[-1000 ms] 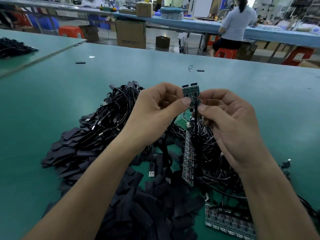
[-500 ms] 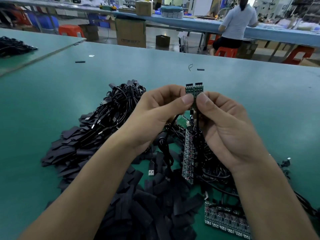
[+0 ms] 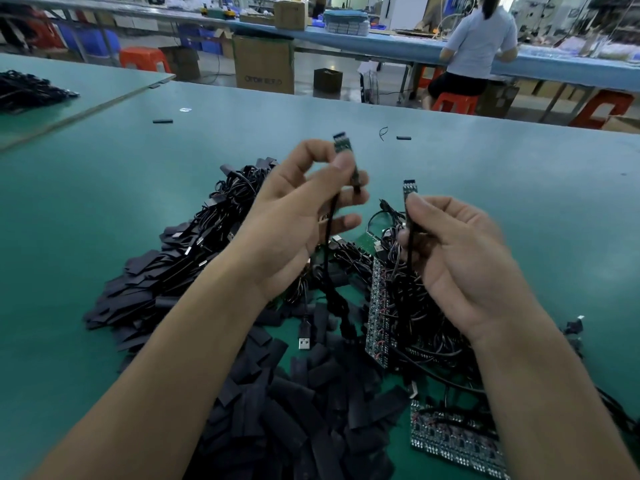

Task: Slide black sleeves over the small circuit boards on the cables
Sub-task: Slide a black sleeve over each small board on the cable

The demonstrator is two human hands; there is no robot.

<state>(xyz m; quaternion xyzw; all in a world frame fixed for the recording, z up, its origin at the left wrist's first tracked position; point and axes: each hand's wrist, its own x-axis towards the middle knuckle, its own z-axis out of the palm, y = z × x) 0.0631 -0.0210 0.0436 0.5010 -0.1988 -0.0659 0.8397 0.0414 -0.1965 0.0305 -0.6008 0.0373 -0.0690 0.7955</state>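
Observation:
My left hand (image 3: 298, 216) pinches a small green circuit board (image 3: 343, 144) on a black cable, held up and blurred. My right hand (image 3: 457, 258) pinches a second small circuit board (image 3: 409, 187) with its own black cable hanging down. The two boards are apart, the left one higher. Under my forearms on the green table (image 3: 104, 209) lies a heap of flat black sleeves (image 3: 287, 410). A tangle of black cables with bare boards (image 3: 401, 299) sits under my right hand.
A pile of sleeved cables (image 3: 194, 251) lies to the left of my hands. A panel of joined boards (image 3: 450, 441) rests at the lower right. Loose black sleeves (image 3: 162, 121) lie far out on the table. A person sits at a far bench (image 3: 474, 46).
The two boards were held together between both hands. Now they are split: my left hand has lifted one board up and left, my right hand has dropped lower and right with the other.

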